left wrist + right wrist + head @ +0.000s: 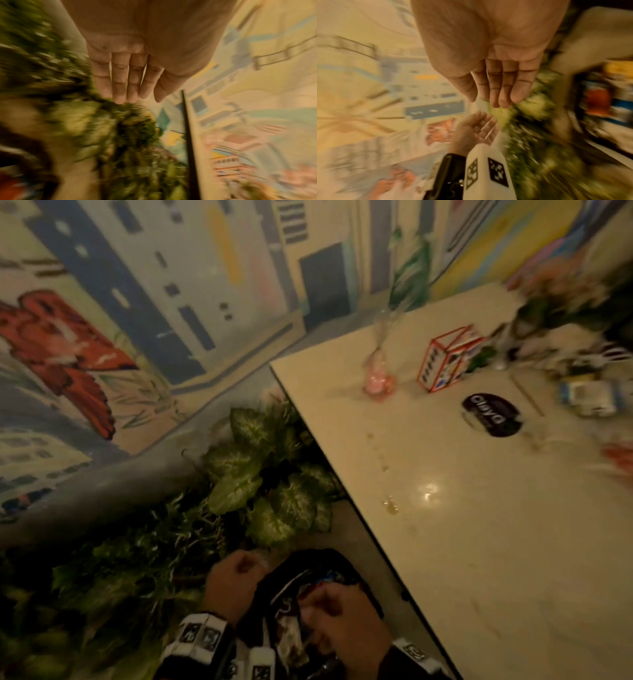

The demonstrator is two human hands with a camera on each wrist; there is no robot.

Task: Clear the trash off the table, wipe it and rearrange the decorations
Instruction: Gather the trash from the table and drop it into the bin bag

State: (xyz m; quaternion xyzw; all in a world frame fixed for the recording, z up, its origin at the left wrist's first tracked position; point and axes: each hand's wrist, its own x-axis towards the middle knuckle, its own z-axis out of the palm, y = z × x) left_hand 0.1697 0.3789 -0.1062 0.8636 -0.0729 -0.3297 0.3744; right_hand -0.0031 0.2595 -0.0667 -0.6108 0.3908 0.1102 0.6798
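Observation:
Both my hands hover low beside the table, over a black trash bag [310, 571] that holds crumpled wrappers [291, 625]. My left hand [236, 577] is at the bag's left rim; in the left wrist view it [133, 94] shows straight fingers and an empty palm. Above the bag's middle is my right hand [339, 618], and the right wrist view shows it [501, 94] empty too, fingers straight. The white table [479, 542] carries a pink glass vase [378, 381], a red-edged box [445, 361], a lying bottle [589, 398] and wet drops [390, 505].
Leafy green plants [260, 474] fill the gap between the table's left edge and the painted mural wall [137, 302]. A black round label [491, 414] sits on the tabletop. Blurred greenery and clutter [565, 313] crowd the table's far right corner.

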